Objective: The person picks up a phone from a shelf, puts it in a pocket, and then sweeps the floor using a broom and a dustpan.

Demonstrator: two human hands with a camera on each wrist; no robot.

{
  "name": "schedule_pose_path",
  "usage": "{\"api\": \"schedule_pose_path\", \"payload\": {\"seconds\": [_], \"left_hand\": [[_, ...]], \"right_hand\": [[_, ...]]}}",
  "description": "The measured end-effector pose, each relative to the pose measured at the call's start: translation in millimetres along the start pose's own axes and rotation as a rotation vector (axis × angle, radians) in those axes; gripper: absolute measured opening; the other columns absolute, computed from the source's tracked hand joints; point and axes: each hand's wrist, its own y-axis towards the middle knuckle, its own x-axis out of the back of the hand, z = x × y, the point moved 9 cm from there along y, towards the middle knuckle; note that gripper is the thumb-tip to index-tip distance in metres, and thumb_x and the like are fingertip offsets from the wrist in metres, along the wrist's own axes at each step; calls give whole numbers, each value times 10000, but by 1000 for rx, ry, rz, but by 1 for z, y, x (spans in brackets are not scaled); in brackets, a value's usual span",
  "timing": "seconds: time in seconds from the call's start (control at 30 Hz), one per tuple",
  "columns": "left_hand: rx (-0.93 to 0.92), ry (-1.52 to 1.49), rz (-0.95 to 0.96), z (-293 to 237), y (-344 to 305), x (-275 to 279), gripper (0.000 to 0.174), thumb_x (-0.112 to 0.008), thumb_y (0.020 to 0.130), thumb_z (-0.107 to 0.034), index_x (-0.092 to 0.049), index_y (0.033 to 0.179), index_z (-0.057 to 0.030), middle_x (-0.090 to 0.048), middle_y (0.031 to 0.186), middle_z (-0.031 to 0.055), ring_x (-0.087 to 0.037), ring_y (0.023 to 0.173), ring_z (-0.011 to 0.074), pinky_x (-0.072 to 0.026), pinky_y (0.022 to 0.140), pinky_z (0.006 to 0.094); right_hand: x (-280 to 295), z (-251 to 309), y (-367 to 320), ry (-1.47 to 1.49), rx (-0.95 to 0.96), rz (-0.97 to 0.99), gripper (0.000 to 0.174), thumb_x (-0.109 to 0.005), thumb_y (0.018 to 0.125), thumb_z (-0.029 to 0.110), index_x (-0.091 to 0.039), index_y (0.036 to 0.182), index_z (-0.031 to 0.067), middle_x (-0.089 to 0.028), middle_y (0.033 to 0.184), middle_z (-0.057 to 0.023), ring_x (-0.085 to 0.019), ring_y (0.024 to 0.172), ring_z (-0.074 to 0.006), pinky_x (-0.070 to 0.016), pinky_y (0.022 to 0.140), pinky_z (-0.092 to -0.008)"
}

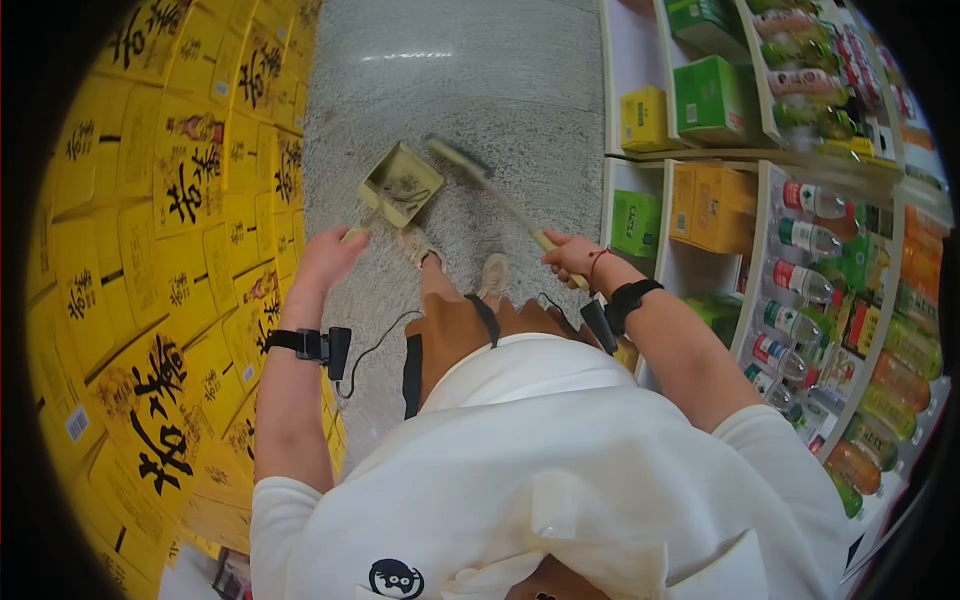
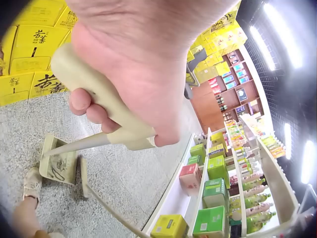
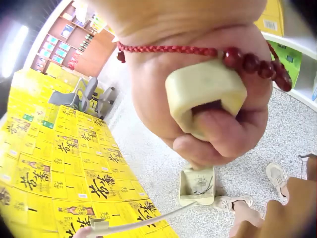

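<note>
The broom handle (image 3: 198, 82) looks hollow only in the right wrist view

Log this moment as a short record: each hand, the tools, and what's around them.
left hand: grips the dustpan handle
right hand: grips the broom handle
dustpan: dark debris inside
broom head: beside the dustpan
floor: gray, speckled
person's left: stacked yellow boxes
person's right: white shelves holding bottles and cartons

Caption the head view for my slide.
Left hand holds a square beige plastic dustpan with dark debris, right hand a beige-handled broom, beside stacked yellow cartons.
</note>
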Motion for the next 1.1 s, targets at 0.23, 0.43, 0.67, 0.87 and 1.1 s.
{"api": "schedule_pose_path", "payload": {"seconds": [0.23, 0.43, 0.67, 0.87, 1.1], "left_hand": [[-1, -31, -47, -4, 26, -28, 613, -532, 816, -519, -609, 1068, 34, -620, 981, 279, -593, 964, 394, -455, 828, 407], [-49, 29, 28, -50, 4, -39, 597, -542, 826, -507, -600, 1011, 58, -620, 884, 278, -606, 859, 391, -454, 738, 414], [-144, 61, 10, -78, 2, -74, 560, -542, 835, -491, -602, 957, 53, -611, 769, 240, -602, 764, 378, -446, 674, 413], [-3, 30, 73, -100, -18, -97, 527, -536, 850, -460, -606, 980, 47, -596, 683, 200, -592, 676, 354, -442, 628, 402], [-122, 84, 0, -91, -19, -108, 520, -531, 857, -454, -610, 1013, 36, -559, 607, 144, -583, 576, 266, -440, 558, 368]], "right_hand": [[34, -28, -36, -98, 31, 102, 646, -568, 848, 95, -317, 1427, 233, -468, 624, 15, -420, 462, -64, -358, 405, -242], [111, -78, -71, -61, 90, -34, 666, -596, 829, 105, -324, 1425, 222, -470, 620, 15, -420, 458, -75, -354, 402, -252], [213, -84, -15, -116, 215, -327, 635, -577, 856, 176, -310, 1430, 237, -495, 622, -19, -453, 460, -112, -392, 421, -284], [243, -123, 35, 54, 79, -383, 565, -486, 900, 222, -293, 1432, 222, -500, 607, -71, -468, 421, -177, -406, 399, -347], [193, -257, 17, 101, 14, -357, 620, -505, 900, 216, -229, 1455, 241, -450, 557, -38, -463, 433, -150, -403, 387, -332]]}}
